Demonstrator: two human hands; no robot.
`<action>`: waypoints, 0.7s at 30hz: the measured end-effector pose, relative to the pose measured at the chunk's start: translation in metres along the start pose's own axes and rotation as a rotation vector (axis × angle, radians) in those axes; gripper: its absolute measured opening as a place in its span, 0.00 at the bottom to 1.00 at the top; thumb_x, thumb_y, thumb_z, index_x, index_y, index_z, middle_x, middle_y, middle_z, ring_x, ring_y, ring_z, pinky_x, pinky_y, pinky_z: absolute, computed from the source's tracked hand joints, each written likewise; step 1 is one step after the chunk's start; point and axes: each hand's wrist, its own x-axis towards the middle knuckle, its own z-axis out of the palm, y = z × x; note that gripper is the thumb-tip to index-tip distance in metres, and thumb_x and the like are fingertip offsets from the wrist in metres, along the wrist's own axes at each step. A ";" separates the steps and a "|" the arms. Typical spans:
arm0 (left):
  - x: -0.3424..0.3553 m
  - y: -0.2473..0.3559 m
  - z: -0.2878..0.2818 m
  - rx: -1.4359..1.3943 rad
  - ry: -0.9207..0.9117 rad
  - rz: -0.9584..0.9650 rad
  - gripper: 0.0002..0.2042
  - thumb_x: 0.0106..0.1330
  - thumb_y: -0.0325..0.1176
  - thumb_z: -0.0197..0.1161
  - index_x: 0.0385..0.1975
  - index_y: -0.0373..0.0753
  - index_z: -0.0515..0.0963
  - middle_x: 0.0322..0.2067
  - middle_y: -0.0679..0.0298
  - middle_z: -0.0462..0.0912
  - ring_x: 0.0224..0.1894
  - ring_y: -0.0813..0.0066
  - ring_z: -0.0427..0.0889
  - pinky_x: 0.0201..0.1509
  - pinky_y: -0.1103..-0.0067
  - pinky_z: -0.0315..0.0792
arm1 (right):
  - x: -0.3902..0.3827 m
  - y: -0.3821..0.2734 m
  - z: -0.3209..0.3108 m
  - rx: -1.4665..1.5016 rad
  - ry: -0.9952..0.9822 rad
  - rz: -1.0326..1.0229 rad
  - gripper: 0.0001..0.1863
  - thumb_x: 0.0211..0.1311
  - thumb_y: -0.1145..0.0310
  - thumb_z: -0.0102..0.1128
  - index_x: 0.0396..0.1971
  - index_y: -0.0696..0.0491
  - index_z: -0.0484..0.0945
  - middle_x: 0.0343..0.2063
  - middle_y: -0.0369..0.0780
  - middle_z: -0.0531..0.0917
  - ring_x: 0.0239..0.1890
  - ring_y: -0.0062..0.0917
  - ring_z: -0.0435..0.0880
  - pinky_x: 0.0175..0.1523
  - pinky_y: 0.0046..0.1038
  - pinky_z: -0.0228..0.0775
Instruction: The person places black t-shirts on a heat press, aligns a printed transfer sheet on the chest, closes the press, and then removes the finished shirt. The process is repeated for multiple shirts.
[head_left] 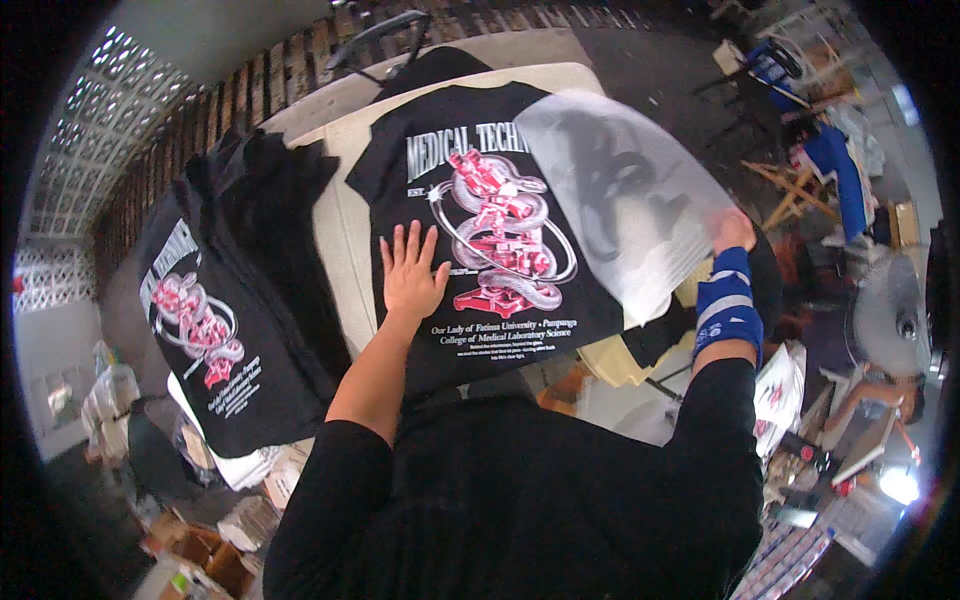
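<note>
A black T-shirt [400,300] with a pink-and-silver graphic of a snake coiled round a microscope and white lettering lies flat on a cream-topped board [332,230]. My left hand [412,272] rests open on the shirt, fingers spread, left of the graphic. My right hand [732,232], slightly blurred, grips the right end of a translucent white sheet [645,190], which is partly raised and lies over the shirt's upper right; dark shapes show through it. My right forearm wears a blue sleeve with white bands. More black printed shirts [260,230] are piled at the left.
Boxes [200,550] and bags [112,390] crowd the lower left. A folding wooden stand [785,195] and a fan [890,300] are at right, with a person's arm [860,400] below the fan. A pierced block wall [110,120] runs along the left.
</note>
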 end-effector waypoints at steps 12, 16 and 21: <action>0.072 -0.037 -0.004 -0.117 0.170 0.118 0.29 0.68 0.48 0.64 0.67 0.44 0.72 0.71 0.51 0.66 0.76 0.50 0.59 0.78 0.43 0.47 | -0.523 -0.118 -0.360 -2.353 0.369 0.295 0.38 0.71 0.38 0.51 0.68 0.54 0.74 0.60 0.58 0.80 0.65 0.53 0.75 0.70 0.52 0.66; 0.198 -0.088 0.012 -0.046 0.396 -0.201 0.30 0.69 0.50 0.64 0.66 0.40 0.72 0.69 0.51 0.70 0.73 0.49 0.67 0.72 0.44 0.61 | -0.771 -0.036 -0.364 -1.943 0.630 0.487 0.24 0.62 0.56 0.68 0.55 0.53 0.84 0.49 0.52 0.85 0.53 0.49 0.83 0.59 0.50 0.74; 0.288 -0.147 0.031 -0.130 -0.168 -0.275 0.31 0.68 0.61 0.57 0.40 0.32 0.88 0.37 0.50 0.90 0.43 0.56 0.90 0.48 0.58 0.81 | -0.983 0.120 -0.299 -1.233 0.792 0.719 0.31 0.58 0.62 0.66 0.64 0.51 0.78 0.57 0.55 0.82 0.59 0.52 0.79 0.68 0.48 0.70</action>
